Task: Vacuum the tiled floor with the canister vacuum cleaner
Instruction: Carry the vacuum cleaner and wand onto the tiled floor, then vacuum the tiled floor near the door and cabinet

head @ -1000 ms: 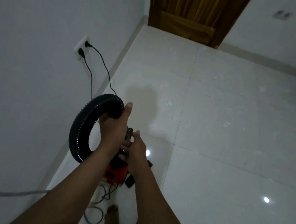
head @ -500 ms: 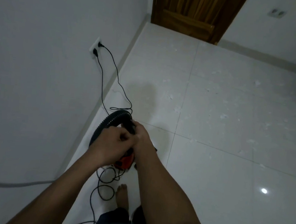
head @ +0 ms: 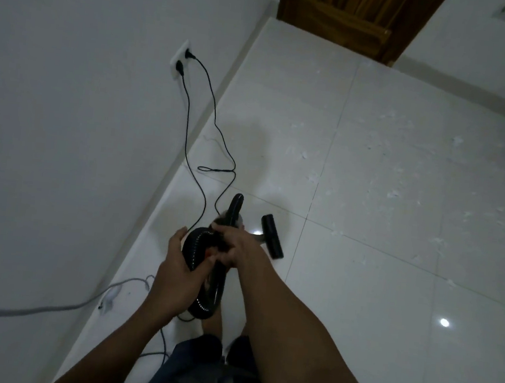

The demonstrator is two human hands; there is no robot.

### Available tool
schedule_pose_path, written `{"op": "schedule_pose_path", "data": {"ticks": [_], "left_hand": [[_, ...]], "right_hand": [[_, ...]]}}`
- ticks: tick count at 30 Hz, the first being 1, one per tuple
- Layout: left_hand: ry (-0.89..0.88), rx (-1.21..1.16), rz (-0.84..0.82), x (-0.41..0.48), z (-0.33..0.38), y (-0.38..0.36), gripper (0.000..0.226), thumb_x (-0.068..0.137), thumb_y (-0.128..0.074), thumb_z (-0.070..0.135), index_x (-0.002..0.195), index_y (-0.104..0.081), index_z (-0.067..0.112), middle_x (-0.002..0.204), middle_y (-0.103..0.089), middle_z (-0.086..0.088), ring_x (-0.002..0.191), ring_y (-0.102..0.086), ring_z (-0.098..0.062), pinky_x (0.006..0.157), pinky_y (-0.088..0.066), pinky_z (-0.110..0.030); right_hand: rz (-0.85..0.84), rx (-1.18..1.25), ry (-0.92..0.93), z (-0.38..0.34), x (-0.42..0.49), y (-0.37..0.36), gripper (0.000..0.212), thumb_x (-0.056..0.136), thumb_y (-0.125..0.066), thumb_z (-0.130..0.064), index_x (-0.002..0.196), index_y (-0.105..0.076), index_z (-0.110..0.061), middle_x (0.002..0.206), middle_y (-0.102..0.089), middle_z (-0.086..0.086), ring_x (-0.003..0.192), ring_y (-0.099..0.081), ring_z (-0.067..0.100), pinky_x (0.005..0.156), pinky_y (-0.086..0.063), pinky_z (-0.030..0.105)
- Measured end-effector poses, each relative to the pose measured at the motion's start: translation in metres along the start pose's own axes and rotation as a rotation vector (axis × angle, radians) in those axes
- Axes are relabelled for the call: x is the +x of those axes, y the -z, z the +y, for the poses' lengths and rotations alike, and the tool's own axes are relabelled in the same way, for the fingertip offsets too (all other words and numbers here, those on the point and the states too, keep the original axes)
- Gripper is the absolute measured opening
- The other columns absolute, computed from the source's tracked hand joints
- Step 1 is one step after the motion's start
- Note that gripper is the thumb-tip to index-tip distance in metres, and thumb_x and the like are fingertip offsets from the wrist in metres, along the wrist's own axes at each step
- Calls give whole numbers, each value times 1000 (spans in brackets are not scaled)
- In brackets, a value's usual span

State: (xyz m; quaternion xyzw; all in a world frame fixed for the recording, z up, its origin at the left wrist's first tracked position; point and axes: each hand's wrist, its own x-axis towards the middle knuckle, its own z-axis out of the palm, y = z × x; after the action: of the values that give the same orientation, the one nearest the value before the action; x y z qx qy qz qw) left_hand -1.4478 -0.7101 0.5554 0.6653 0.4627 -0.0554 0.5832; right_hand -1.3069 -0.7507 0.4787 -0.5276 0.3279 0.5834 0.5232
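Vacuum hose (head: 190, 245) is looping between both hands, low over the tiled floor (head: 358, 296) near the left wall; the left hand (head: 179, 272) is cupping the ribbed coil from the side with its grip wrapped round it, and the right hand (head: 237, 247) is curling its grip tightly over the hose where it seems to meet the rigid tube (head: 234, 206), though the exact join is hiding under the fingers; the coil is therefore sitting inside both grips, bulging out to the left and sagging below the wrists toward the person's bare foot. The floor brush (head: 272, 236) is lying on the tiles just right of the hands, apart from them. I am worrying about the black cords (head: 216, 170) trailing from the wall socket (head: 180, 59) right up to the hands; a pull on the hose could be snagging them or tugging a plug loose; the grey cable (head: 46, 307) by the feet is inviting a trip; a half-seated joint might be slipping apart before the paper scraps (head: 392, 193) get reached.
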Motion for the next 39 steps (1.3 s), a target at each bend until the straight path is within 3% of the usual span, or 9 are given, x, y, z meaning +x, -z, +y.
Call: {"op": "schedule_pose_path", "data": {"ticks": [3,8,12,15,25,32,34,36,39], "left_hand": [[37,-104,-2,-7,-13,-5,48,93,-64,35,132,-36,35,82,-69,-11,66,-69,-24,67,-59,-43],[234,-287,-85,-2,-33,-4,25,98,-56,39,120,-49,29,85,-65,-22,66,-63,-27,62,-54,-41],[260,-507,-78,6,-19,-12,15,103,-50,28,116,-50,20,73,-59,-17,47,-57,-25,42,-49,-29],[247,-547,-70,13,-19,-19,16,104,-47,27,118,-49,19,69,-57,-18,47,-54,-24,44,-49,-30],[240,-678,-79,24,-21,-43,24,96,-56,9,116,-56,21,77,-60,-19,55,-55,-27,58,-49,-37],[204,-297,-336,62,-40,-42,36,98,-58,23,132,-56,32,74,-58,-21,60,-59,-33,65,-55,-49],[186,-146,-402,75,-34,-42,45,93,-62,17,134,-53,32,88,-67,-14,69,-66,-32,67,-59,-40],[154,-23,-406,75,-26,-47,59,86,-69,12,133,-42,34,102,-66,-4,81,-69,-21,62,-57,-21],[59,47,-264,64,-39,-60,71,76,-77,7,133,-38,26,100,-63,2,82,-65,-6,62,-51,-12]], "right_hand": [[20,-170,-29,5,10,6,18,94,-67,-13,89,-51,-6,107,-66,17,112,-65,31,86,-58,38],[63,-402,-65,12,27,14,20,93,-69,-19,96,-58,-2,91,-67,12,76,-68,24,60,-60,31],[115,-61,101,27,43,2,46,93,-68,-21,131,-51,-4,113,-67,20,98,-68,34,76,-61,43],[53,221,70,35,43,-3,44,100,-53,-20,142,-44,-11,123,-61,24,103,-62,37,69,-57,45],[231,-162,14,-19,65,-5,36,102,-52,-33,96,-59,2,80,-61,17,64,-57,26,50,-52,35],[237,-445,104,-31,84,21,25,100,-47,-12,121,-52,1,87,-60,18,61,-59,25,48,-55,32],[210,-490,160,-39,85,27,4,101,-46,-6,100,-50,-5,85,-57,18,60,-56,24,55,-53,35],[220,-499,193,-46,87,31,20,101,-45,-1,86,-46,-14,82,-54,15,60,-54,23,55,-51,35],[241,-524,234,-53,100,34,11,101,-48,-6,111,-45,-10,86,-55,16,63,-57,24,57,-55,37]]}}
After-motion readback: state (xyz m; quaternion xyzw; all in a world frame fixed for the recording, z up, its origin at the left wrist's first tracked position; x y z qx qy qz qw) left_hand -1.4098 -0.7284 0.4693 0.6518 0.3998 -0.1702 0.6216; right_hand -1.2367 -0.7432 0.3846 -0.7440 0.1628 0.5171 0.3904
